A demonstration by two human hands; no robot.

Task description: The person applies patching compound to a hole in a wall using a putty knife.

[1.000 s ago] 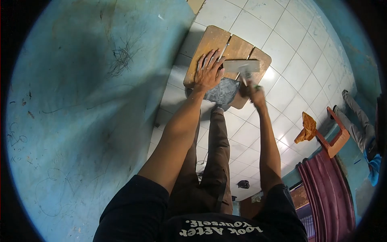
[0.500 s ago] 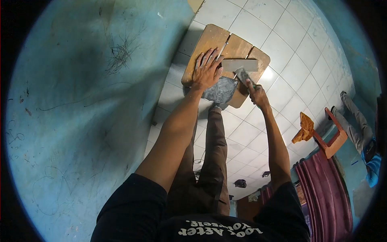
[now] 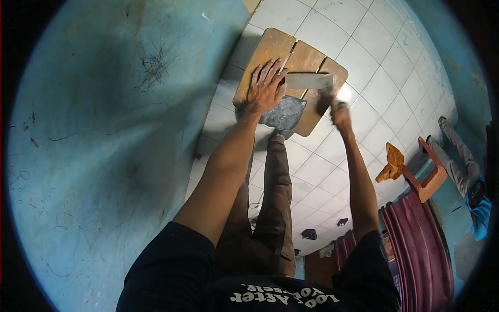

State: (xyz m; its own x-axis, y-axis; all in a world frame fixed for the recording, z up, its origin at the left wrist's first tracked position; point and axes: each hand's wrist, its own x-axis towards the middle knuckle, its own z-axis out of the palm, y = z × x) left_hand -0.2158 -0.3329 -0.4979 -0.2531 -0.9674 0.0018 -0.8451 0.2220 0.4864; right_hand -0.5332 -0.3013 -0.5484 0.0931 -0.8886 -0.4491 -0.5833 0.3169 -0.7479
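Observation:
My left hand [image 3: 266, 89] lies with fingers spread on the wooden stool top [image 3: 307, 56], its thumb side at the left end of a flat grey rectangular blade [image 3: 304, 80]. My right hand [image 3: 340, 115] is closed around the handle of a putty knife [image 3: 326, 96]; hand and tool are smeared by motion. The knife's head overlaps the right end of the grey blade. A grey plastic sheet [image 3: 285, 113] with putty-like smears lies on the near side of the stool, just below my left hand.
A scuffed blue wall [image 3: 104, 145] rises close on the left. White floor tiles [image 3: 322, 174] surround the stool. To the right are an orange-brown cloth [image 3: 391, 162], a reddish chair [image 3: 432, 182], a person in grey trousers [image 3: 457, 156] and a maroon curtain [image 3: 418, 244].
My right hand and the putty knife have shifted right along the grey blade to its right end. My left hand stays spread on the stool.

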